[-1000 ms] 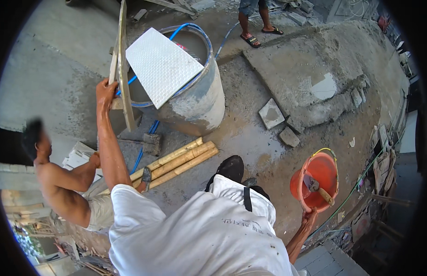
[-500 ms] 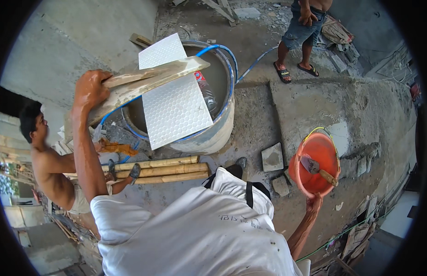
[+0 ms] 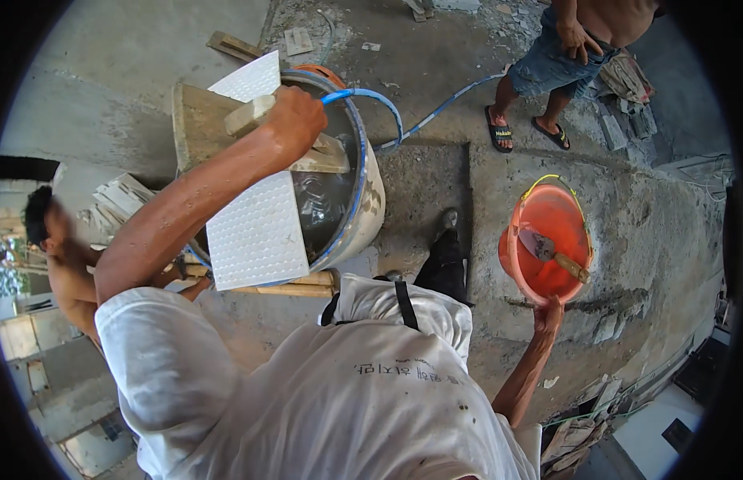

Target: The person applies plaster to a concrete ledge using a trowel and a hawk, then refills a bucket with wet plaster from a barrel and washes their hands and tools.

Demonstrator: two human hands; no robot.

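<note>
My left hand is closed around the handle of a wooden plastering float, held above a large drum of water. Its broad board shows beyond my fist. Beneath the float a white panel with a honeycomb pattern lies across the drum's rim. A clear plastic bottle is in the drum, partly hidden by float and panel. Down at the right, my right hand grips the near rim of an orange bucket. Inside that bucket rests a trowel, its wooden handle leaning on the rim.
A blue hose runs from the drum toward a person standing at the far right. Another person is at the left edge. Bamboo poles lie beside the drum. A raised concrete edge crosses the floor.
My left hand has swung right over the drum, turning the float so its broad board shows. My right hand still holds the bucket in nearly the same place. The standing person appears nearer.
</note>
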